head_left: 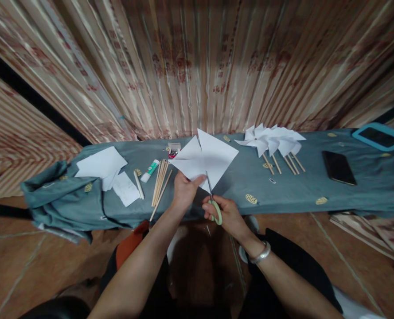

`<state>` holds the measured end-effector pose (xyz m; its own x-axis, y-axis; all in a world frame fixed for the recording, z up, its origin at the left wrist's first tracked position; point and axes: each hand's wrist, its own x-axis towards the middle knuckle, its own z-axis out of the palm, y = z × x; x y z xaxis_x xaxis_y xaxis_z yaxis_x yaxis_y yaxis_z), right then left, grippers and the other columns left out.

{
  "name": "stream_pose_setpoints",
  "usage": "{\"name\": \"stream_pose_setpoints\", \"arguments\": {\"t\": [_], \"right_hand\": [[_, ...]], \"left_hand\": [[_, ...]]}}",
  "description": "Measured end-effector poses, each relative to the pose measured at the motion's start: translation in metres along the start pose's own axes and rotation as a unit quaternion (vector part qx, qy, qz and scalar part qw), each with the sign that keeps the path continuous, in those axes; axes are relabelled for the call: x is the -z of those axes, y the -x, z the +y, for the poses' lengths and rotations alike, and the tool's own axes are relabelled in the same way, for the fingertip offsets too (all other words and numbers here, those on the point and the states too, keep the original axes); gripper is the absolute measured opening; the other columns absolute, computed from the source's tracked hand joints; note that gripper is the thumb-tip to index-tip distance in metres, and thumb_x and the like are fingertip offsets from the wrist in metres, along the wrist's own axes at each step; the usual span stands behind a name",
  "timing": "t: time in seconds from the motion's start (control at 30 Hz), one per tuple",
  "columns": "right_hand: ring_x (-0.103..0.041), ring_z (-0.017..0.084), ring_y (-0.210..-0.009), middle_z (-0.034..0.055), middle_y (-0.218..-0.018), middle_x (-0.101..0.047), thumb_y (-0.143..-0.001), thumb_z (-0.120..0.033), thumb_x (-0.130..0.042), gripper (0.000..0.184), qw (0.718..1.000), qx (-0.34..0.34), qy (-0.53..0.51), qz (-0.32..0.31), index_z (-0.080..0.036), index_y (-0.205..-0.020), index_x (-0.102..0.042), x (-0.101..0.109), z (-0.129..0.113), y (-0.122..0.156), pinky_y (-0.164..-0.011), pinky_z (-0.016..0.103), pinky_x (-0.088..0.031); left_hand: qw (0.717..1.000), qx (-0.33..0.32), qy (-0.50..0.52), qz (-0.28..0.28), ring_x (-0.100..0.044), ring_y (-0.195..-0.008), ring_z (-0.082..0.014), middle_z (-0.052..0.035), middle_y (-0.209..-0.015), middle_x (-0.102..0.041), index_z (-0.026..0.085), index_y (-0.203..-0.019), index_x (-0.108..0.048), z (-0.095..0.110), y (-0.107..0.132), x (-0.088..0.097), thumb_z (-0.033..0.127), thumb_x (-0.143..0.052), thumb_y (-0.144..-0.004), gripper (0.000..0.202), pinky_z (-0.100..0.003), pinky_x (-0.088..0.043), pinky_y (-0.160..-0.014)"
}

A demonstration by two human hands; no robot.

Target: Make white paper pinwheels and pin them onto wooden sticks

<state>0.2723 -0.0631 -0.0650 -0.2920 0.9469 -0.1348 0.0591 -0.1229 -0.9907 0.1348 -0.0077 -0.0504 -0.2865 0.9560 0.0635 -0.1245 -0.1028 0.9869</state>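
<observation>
My left hand (185, 189) pinches the near corner of a white square paper sheet (206, 157), holding it up over the front of a blue-grey cloth-covered table (283, 186). My right hand (226, 213) grips green-handled scissors (213, 201), fingers through the loops. The blades point up into the sheet's lower corner. The sheet shows a cut running in from its top edge. A silver bangle sits on my right wrist.
Wooden sticks (160, 181), a glue stick (150, 171) and a small red-and-white item (173, 153) lie left of the sheet. White paper pieces (102, 166) lie further left. Finished paper pinwheels (271, 141) on sticks lie to the right, then a black phone (338, 167) and a blue-cased tablet (381, 136). A curtain hangs behind.
</observation>
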Motion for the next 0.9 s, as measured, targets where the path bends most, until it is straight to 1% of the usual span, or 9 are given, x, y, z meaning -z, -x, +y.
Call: {"name": "stream_pose_setpoints", "arguments": {"t": [0.23, 0.33, 0.5, 0.77, 0.9], "right_hand": [[-0.057, 0.012, -0.054, 0.0001, -0.061, -0.065, -0.072, -0.056, -0.072, 0.04, 1.0, 0.001, -0.022, 0.006, -0.019, -0.082, -0.064, 0.002, 0.001, -0.001, -0.051, 0.023, -0.044], [-0.057, 0.012, -0.053, -0.0003, -0.06, -0.065, -0.071, -0.057, -0.072, 0.04, 1.0, 0.0, -0.018, 0.011, -0.019, -0.081, -0.064, 0.002, 0.001, -0.001, -0.05, 0.024, -0.044], [-0.054, 0.011, -0.051, -0.0015, -0.057, -0.062, -0.07, -0.055, -0.074, 0.038, 1.0, 0.005, -0.026, 0.014, -0.019, -0.076, -0.063, 0.0, 0.0, -0.002, -0.049, 0.023, -0.043], [-0.057, 0.012, -0.053, 0.0, -0.059, -0.065, -0.066, -0.058, -0.076, 0.042, 1.0, -0.01, -0.021, 0.022, -0.019, -0.076, -0.065, 0.006, -0.003, -0.003, -0.05, 0.024, -0.045], [-0.056, 0.012, -0.052, 0.0, -0.057, -0.064, -0.064, -0.058, -0.077, 0.042, 0.999, -0.013, -0.028, 0.021, -0.019, -0.074, -0.065, 0.006, -0.005, -0.004, -0.049, 0.024, -0.044]], "left_hand": [[0.999, 0.016, 0.032, -0.019, -0.06, -0.067, -0.0146, 0.0, -0.076, -0.068, 0.015, -0.083, -0.063, 0.002, 0.006, -0.003, 0.021, -0.08, -0.053, 0.035, -0.027, -0.047, -0.07], [0.999, 0.027, 0.036, -0.018, -0.06, -0.065, -0.0142, 0.0006, -0.074, -0.068, 0.015, -0.082, -0.063, 0.002, 0.008, -0.004, 0.021, -0.08, -0.052, 0.036, -0.027, -0.047, -0.068], [0.999, 0.025, 0.038, -0.02, -0.06, -0.065, -0.0139, 0.0012, -0.072, -0.067, 0.016, -0.08, -0.062, 0.003, 0.008, -0.005, 0.022, -0.079, -0.053, 0.032, -0.026, -0.047, -0.068], [0.997, 0.048, 0.05, -0.025, -0.055, -0.059, -0.0118, 0.0027, -0.068, -0.064, 0.016, -0.078, -0.06, 0.004, 0.011, -0.008, 0.021, -0.08, -0.051, 0.034, -0.025, -0.044, -0.061], [0.997, 0.053, 0.045, -0.022, -0.056, -0.059, -0.0119, 0.0026, -0.067, -0.065, 0.016, -0.077, -0.06, 0.004, 0.011, -0.008, 0.021, -0.08, -0.051, 0.033, -0.025, -0.045, -0.06]]}}
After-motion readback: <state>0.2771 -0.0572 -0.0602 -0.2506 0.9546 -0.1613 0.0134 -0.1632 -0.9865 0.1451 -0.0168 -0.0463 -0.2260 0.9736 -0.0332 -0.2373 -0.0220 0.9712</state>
